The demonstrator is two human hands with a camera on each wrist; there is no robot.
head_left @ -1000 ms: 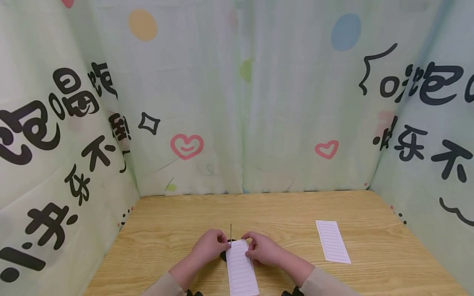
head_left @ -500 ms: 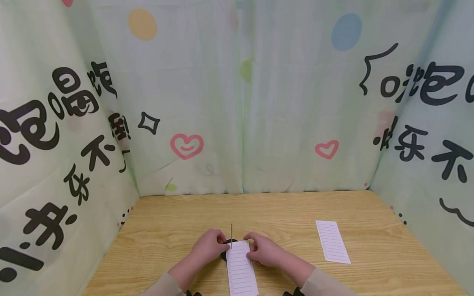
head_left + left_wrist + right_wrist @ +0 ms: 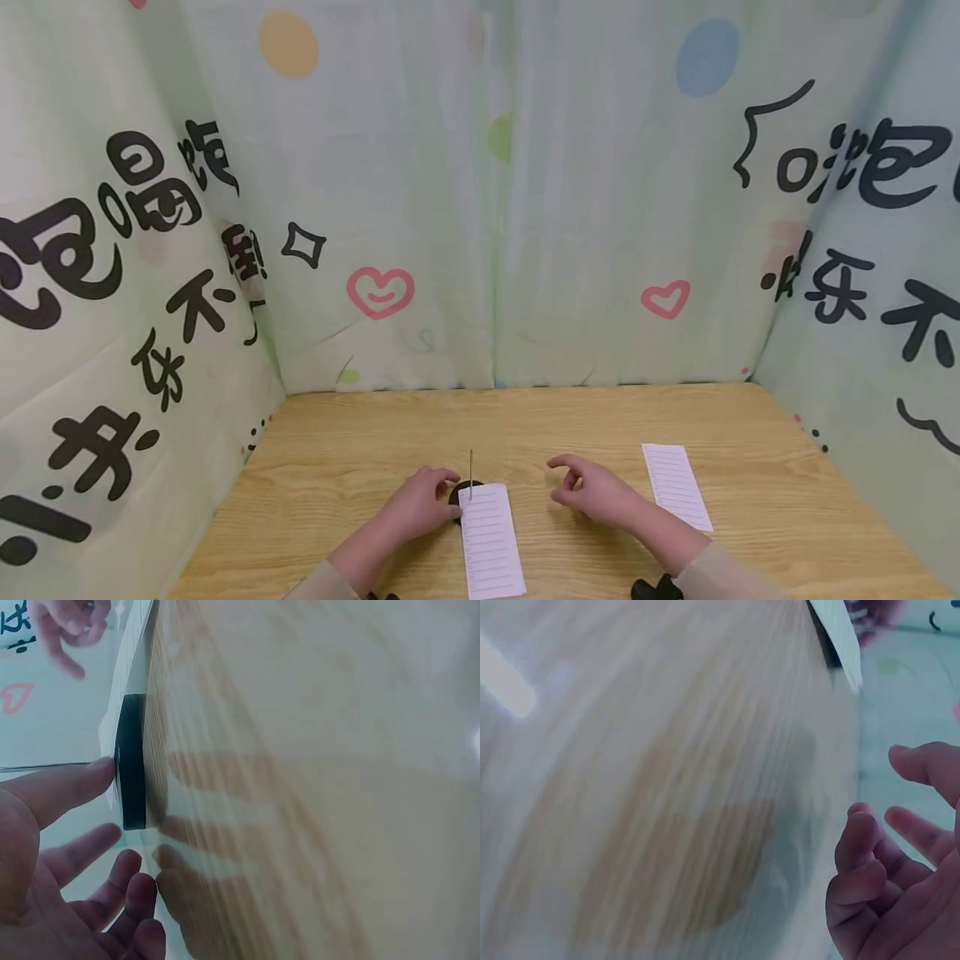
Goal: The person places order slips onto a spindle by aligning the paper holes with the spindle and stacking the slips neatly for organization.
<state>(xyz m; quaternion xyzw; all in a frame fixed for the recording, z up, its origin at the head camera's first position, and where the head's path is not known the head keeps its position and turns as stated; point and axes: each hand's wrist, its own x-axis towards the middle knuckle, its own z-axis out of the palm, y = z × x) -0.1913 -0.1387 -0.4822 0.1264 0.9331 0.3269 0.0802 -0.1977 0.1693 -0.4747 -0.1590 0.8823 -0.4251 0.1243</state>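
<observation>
A lined white paper slip lies over a round black base, with a thin upright metal spike rising at the slip's top left corner, apparently through it. My left hand is at the base's left side; in the left wrist view its thumb touches the edge of the base and slip, while the other fingers are loosely bent and hold nothing. Away to the right of the slip, my right hand hovers over the table with loosely bent fingers and nothing in them.
Another lined slip lies flat on the wooden table, right of and beyond the right hand. Printed curtains enclose the table's back and both sides.
My right hand has let go of the slip's right edge and moved right, away from it. My left hand has stayed beside the base, its fingers slightly looser. The slip stays at the spike.
</observation>
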